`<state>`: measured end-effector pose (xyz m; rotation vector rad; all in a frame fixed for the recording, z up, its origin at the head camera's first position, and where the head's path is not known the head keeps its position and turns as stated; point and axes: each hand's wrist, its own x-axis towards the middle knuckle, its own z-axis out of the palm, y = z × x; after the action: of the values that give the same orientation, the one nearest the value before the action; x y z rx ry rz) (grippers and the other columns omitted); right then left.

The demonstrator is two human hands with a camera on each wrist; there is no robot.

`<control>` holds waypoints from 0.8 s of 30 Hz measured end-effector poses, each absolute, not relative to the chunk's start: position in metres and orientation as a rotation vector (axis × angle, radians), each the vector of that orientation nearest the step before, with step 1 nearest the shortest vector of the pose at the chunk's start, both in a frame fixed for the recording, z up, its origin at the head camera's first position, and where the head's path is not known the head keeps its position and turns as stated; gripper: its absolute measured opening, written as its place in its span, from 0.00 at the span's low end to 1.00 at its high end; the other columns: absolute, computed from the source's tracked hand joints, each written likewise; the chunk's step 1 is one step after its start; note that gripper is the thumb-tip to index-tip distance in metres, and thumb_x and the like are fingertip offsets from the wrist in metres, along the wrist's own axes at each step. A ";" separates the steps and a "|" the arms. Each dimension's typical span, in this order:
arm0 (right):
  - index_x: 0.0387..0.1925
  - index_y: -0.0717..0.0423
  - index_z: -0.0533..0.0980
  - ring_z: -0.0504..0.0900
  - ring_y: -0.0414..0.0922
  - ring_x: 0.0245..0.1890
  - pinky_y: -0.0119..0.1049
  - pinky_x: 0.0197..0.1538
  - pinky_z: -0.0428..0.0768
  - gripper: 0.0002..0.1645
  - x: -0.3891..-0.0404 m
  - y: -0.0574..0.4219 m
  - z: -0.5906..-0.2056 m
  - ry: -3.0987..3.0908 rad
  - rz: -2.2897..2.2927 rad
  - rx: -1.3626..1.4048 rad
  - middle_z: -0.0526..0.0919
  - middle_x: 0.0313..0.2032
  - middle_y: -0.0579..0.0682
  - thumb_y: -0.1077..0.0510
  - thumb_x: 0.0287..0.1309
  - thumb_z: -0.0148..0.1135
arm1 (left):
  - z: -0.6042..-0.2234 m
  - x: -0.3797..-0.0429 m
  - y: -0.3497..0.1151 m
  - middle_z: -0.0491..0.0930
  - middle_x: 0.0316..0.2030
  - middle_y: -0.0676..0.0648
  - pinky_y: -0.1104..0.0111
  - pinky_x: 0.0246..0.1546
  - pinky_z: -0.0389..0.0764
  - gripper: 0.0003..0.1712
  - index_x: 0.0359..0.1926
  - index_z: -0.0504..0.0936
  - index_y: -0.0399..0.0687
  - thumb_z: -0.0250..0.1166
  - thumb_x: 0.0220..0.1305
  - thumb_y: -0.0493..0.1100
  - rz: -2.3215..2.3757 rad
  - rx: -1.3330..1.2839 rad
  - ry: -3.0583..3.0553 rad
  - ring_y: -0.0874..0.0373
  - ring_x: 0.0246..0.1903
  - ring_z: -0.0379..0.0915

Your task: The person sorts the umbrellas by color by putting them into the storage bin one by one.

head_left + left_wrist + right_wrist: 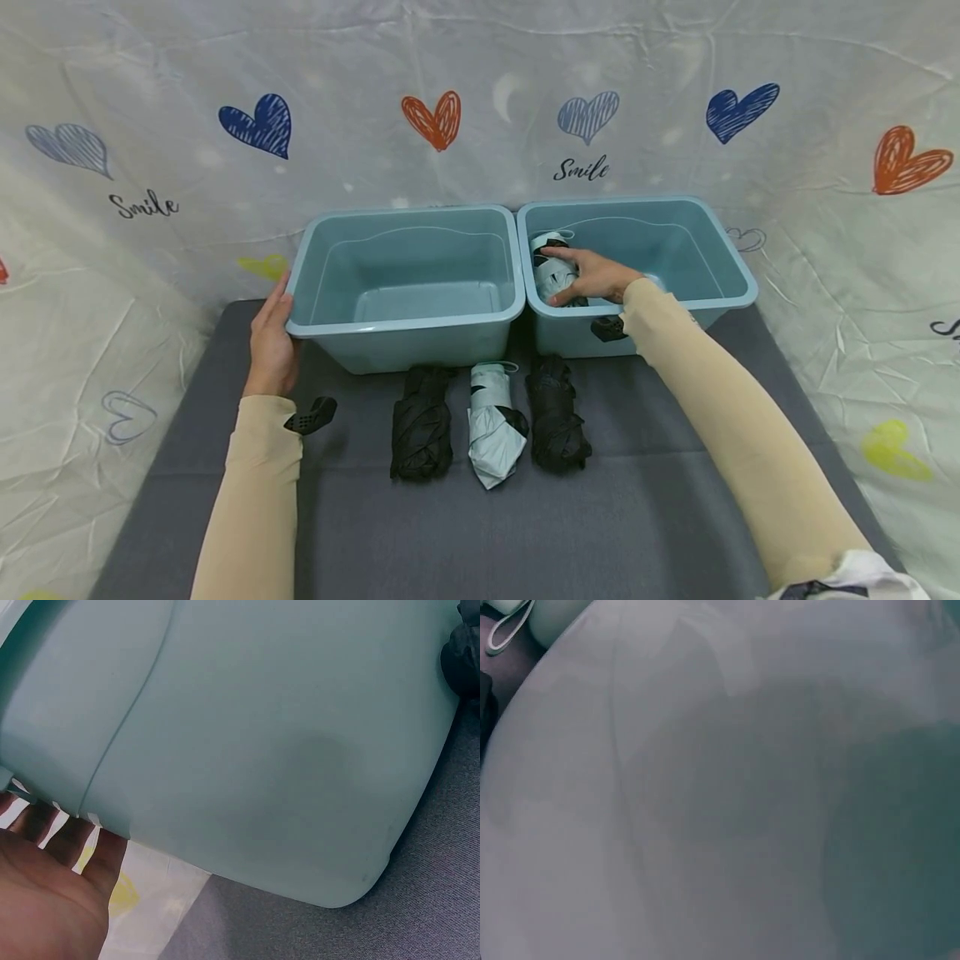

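A light-blue folded umbrella (555, 271) with dark patches and a wrist cord lies against the left wall inside the right blue bin (637, 313). My right hand (596, 277) reaches over that bin's front rim and holds this umbrella, forefinger and thumb spread across it. At the left end of the left blue bin (405, 323), my left hand (272, 346) rests on the outside with its fingers extended along the rim. The left wrist view shows those fingers (101, 859) by the bin's edge. The right wrist view is mostly filled by a bin wall.
In front of the bins, a black folded umbrella (422, 425), a light-blue folded umbrella (495, 425) and another black folded umbrella (557, 417) lie side by side on the grey cloth (480, 542). Behind the bins hangs a white sheet (480, 50) printed with hearts.
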<state>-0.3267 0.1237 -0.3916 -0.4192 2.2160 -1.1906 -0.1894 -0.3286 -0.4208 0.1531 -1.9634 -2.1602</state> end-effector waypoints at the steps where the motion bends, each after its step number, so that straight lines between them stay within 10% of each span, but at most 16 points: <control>1: 0.81 0.41 0.52 0.57 0.55 0.72 0.49 0.57 0.73 0.61 -0.327 0.123 -0.392 2.216 -1.181 -0.419 0.39 0.80 0.52 0.65 0.55 0.76 | -0.421 -0.189 -0.329 0.46 0.80 0.53 0.70 0.70 0.57 0.30 0.81 0.52 0.63 0.42 0.83 0.52 -2.159 0.157 -1.968 0.57 0.77 0.44; 24: 0.82 0.49 0.45 0.55 0.56 0.70 0.46 0.48 0.70 0.59 -0.332 0.118 -0.394 2.219 -0.969 -0.514 0.36 0.80 0.58 0.70 0.60 0.68 | -0.422 -0.190 -0.326 0.47 0.80 0.53 0.71 0.70 0.57 0.30 0.81 0.52 0.60 0.42 0.83 0.51 -2.140 0.141 -1.954 0.57 0.77 0.44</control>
<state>-0.3316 0.1184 -0.3943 -0.5145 2.2193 -0.9686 -0.1900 -0.3258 -0.4222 0.1409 -1.9535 -2.1401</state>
